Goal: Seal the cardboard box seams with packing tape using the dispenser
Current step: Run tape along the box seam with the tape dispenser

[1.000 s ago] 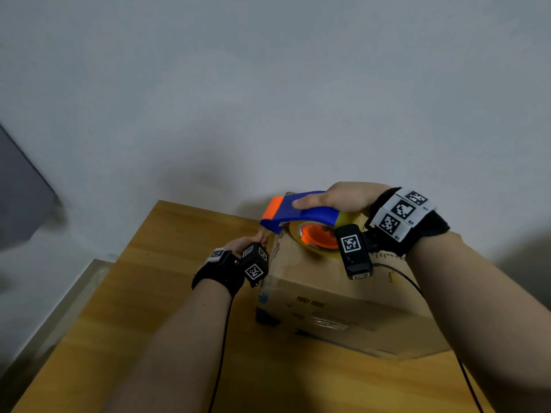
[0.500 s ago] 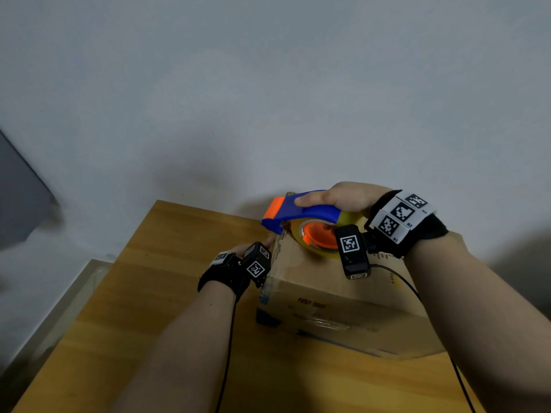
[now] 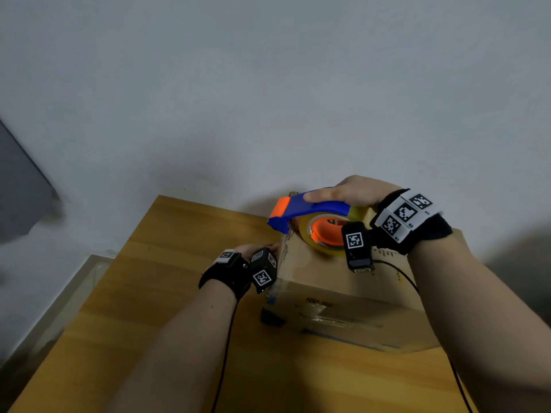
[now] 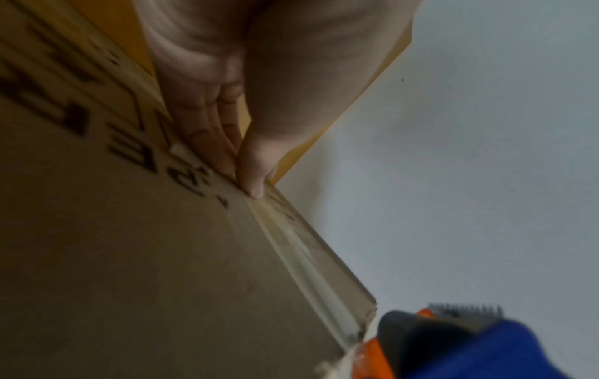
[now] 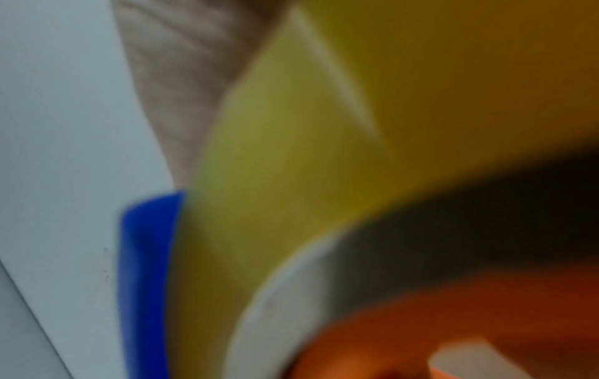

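The right hand [image 3: 354,193] gripped the blue-and-orange dispenser [image 3: 310,211] atop the brown printed box [image 3: 343,296] on the bench [image 3: 167,293]; left hand [image 4: 207,107] fingers [image 4: 210,143] lay straight, apparently pressing its side.

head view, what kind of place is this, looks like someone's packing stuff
Probably a plain room or small packing corner, not a warehouse: a wooden table pushed against a bare pale wall, with one cardboard box on it and a tape dispenser held in the right hand.

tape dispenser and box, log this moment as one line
right hand grips tape dispenser at box top left edge | left hand fingers straight, pressing tape on box side | box on wooden table
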